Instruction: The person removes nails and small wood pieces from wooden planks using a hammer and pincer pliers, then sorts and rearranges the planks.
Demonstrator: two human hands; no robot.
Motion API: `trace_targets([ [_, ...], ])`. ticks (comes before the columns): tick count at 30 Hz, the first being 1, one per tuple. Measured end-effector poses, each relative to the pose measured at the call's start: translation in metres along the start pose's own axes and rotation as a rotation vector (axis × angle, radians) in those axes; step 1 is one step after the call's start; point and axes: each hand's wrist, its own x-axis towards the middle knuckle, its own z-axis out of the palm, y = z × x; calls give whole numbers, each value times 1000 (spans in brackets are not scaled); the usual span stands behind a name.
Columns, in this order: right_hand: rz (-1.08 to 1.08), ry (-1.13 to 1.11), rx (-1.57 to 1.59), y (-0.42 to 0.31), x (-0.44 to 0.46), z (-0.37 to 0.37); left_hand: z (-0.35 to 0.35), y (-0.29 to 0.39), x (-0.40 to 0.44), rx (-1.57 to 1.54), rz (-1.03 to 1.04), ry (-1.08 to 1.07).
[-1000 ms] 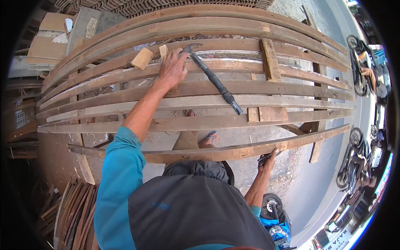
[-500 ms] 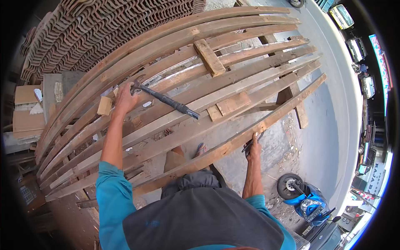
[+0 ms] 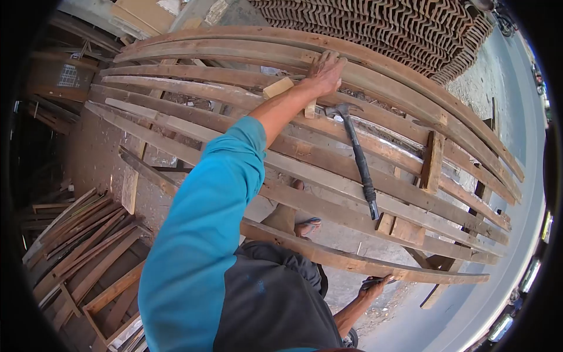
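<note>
My left hand [image 3: 326, 73] reaches to the far side of a row of long wooden beams, its fingers curled over one wooden beam [image 3: 258, 51]. Below that hand, a claw hammer [image 3: 359, 158] with a dark, wrapped handle lies across several beams, untouched. By the nearest beam [image 3: 328, 256], my right hand [image 3: 375, 287] is closed around a small dark tool [image 3: 370, 283]; its kind cannot be made out. Small wood blocks sit near my left hand, one of them a pale block [image 3: 278, 88].
Stacked roof tiles [image 3: 375, 29] stand beyond the beams. A short cross block [image 3: 433, 161] and a flat wood piece [image 3: 409, 230] rest on the beams at right. Scrap timber [image 3: 88, 252] is piled at lower left. A road with vehicles runs along the right.
The view has turned toward the left. My left hand has gone from the hammer's head to a far beam, leaving the hammer lying. My right hand stays by the nearest beam with the dark tool.
</note>
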Motion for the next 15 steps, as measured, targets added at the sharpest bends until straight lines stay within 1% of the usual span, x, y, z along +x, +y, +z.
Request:
trace_targets([
  [3, -3, -14, -18, -5, -5, 5, 1, -8, 15, 15, -14, -25],
  [5, 1, -9, -28, 1, 4, 2, 3, -14, 23, 11, -33, -211],
  [6, 7, 5, -26, 0, 4, 2, 6, -21, 28, 10, -43, -213],
  [7, 72, -54, -135, -5, 2, -3, 10, -27, 33, 15, -14, -209],
  [8, 74, -54, -144, -7, 2, -4, 15, -32, 35, 19, 17, -207],
  [11, 59, -47, -88, -10, -5, 10, 3, -38, 38, -25, 15, -274],
  [15, 46, -80, -80, 7, 20, -15, 6, -39, 41, 47, 64, -255],
])
